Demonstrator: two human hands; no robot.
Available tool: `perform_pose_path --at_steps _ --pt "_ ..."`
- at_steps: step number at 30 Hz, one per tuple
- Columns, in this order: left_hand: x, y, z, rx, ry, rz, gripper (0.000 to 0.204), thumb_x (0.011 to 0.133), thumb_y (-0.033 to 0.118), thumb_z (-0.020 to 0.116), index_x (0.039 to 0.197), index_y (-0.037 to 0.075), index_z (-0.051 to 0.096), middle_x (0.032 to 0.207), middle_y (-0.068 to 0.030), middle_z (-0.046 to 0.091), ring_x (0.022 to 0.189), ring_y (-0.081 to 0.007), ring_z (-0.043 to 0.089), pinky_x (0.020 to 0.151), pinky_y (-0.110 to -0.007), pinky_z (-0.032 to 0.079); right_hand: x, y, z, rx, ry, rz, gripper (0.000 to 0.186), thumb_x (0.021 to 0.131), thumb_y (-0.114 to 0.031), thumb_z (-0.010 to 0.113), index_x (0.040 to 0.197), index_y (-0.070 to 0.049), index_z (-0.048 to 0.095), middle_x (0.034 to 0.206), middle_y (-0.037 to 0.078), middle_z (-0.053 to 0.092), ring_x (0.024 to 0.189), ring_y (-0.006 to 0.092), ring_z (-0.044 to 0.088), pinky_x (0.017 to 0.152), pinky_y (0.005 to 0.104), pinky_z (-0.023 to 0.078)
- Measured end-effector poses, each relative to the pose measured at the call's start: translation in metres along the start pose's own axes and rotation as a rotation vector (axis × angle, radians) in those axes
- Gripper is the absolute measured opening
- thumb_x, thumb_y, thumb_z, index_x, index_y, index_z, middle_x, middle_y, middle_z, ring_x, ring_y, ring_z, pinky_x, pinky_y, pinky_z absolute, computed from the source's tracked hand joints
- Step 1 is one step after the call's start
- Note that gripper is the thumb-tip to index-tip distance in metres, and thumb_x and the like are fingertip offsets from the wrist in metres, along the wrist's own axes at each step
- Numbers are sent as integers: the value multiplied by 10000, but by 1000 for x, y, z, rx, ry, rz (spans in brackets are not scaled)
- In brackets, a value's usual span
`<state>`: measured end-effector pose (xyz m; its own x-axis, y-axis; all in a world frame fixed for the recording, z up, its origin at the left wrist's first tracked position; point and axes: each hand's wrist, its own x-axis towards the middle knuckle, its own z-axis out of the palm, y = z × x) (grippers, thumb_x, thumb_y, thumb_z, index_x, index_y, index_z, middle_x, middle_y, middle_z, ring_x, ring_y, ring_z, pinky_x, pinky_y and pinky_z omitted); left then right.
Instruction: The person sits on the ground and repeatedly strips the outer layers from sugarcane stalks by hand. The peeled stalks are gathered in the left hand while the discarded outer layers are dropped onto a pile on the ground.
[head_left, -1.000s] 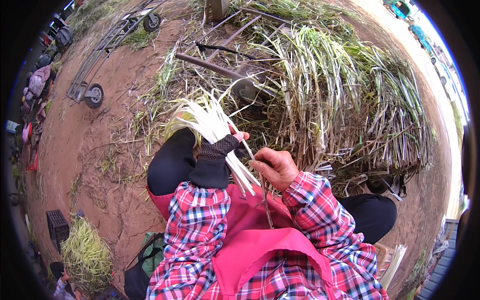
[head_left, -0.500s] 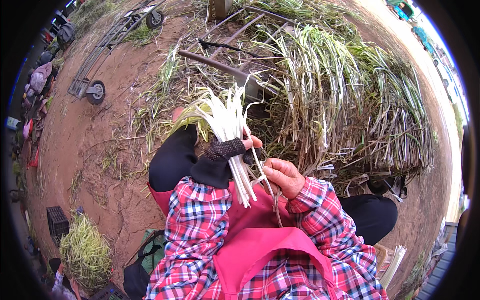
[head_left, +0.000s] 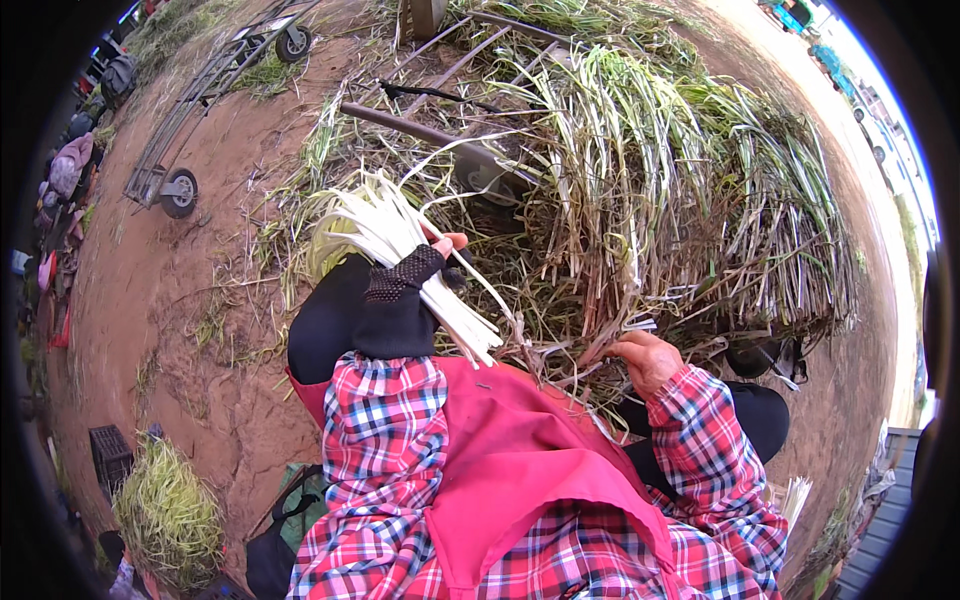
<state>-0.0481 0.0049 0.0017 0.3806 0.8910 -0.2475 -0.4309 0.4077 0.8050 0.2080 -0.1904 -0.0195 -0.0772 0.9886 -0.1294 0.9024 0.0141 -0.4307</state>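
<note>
My left hand (head_left: 408, 272), in a black dotted glove with bare fingertips, is closed round a bunch of pale stalks (head_left: 385, 222). Their cut ends slant down over my pink apron (head_left: 480, 435), and their yellowish leaves bend off to the upper left. One stalk (head_left: 484, 284) stands apart from the bunch on its right side, its lower end brown and ragged. My bare right hand (head_left: 648, 360) is away to the right, its fingers pinched on a withered brown leaf (head_left: 588, 360). The leaf trails left towards that loose stalk; whether they are still joined I cannot tell.
A large heap of untrimmed green stalks (head_left: 640, 170) lies ahead to the right, beside a metal-framed cart (head_left: 430, 128). Another wheeled cart (head_left: 180, 140) stands far left. At lower left are a yellow-green pile (head_left: 170, 510) and a dark crate (head_left: 110, 457).
My left hand has moved left and up with the bunch. My right hand has moved right, away from it, drawing the withered leaf out sideways.
</note>
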Motion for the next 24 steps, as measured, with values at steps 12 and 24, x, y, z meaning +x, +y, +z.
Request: perform_pose_path --at_steps 12,24 --pt "7 -9 -10 -168 109 30 199 742 16 597 911 45 496 883 -125 590 716 -167 569 584 -234 479 66 -76 20 489 301 -124 71 777 -72 551 750 -19 511 655 120 504 557 296 522 486 335 419" --pt "14 -9 -21 -252 95 -57 238 727 31 620 918 86 489 866 -112 595 581 -150 534 488 -242 450 -5 -18 -5 171 104 -26 291 757 -107 560 1045 -79 538 981 126 530 696 249 573 587 315 465"
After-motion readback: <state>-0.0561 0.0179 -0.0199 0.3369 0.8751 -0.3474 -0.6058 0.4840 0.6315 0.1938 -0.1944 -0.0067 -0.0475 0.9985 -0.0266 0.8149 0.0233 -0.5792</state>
